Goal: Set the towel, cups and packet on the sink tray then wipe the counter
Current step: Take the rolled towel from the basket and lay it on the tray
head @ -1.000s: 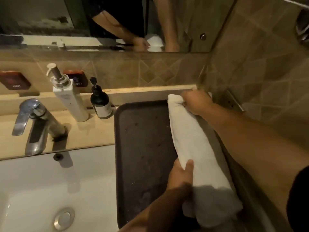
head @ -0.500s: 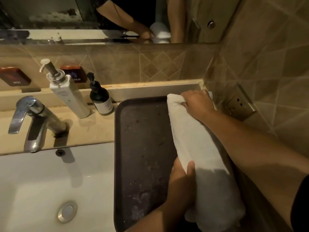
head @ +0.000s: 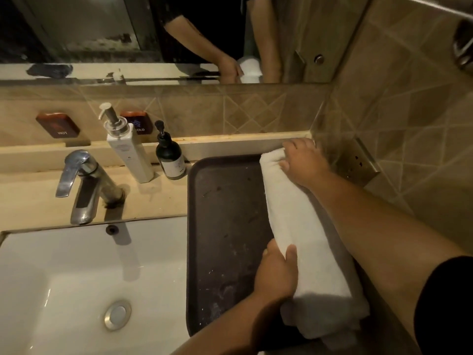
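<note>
A long folded white towel [head: 304, 226] lies along the right side of the dark brown tray [head: 225, 213], which sits on the counter right of the sink. My right hand [head: 303, 161] grips the towel's far end by the back ledge. My left hand [head: 277, 272] holds the towel's left edge near the front, thumb on top. No cups or packet are in view.
A white basin [head: 76, 278] with a chrome tap [head: 82, 185] fills the left. A tall white pump bottle [head: 128, 152] and a small dark pump bottle [head: 170, 160] stand on the counter just left of the tray. A wall socket [head: 358, 162] is close on the tiled right wall.
Both hands keep their hold on the towel, which stays on the tray's right side. The view has shifted slightly; the towel looks a little straighter along the tray's edge.
</note>
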A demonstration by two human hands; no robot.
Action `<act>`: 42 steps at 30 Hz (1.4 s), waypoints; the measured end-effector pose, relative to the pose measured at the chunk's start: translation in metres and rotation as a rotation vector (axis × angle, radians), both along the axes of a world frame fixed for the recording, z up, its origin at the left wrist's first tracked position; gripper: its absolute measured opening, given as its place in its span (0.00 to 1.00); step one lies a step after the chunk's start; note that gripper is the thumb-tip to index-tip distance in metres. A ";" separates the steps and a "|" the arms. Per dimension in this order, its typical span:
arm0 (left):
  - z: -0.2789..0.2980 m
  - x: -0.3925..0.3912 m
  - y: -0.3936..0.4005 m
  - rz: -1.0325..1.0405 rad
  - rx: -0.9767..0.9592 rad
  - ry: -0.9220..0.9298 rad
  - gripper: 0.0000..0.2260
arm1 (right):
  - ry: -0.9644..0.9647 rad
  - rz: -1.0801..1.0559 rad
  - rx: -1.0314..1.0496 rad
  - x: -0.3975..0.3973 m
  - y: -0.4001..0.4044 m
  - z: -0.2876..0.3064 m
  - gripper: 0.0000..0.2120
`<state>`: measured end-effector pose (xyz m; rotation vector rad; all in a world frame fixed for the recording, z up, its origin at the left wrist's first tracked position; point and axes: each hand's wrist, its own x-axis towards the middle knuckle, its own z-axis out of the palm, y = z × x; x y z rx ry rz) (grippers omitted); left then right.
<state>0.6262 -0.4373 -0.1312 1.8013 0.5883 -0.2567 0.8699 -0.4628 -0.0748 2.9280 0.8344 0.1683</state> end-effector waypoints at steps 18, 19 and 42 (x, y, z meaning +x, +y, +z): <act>0.132 -0.022 0.145 -0.356 1.181 -0.324 0.28 | 0.177 -0.085 0.147 -0.183 -0.037 0.113 0.37; 0.130 -0.030 0.149 -0.383 1.190 -0.335 0.28 | 0.177 -0.098 0.128 -0.199 -0.037 0.110 0.37; 0.113 -0.197 0.090 -1.066 1.085 -0.541 0.24 | 0.341 -0.541 0.074 -0.489 -0.085 0.075 0.34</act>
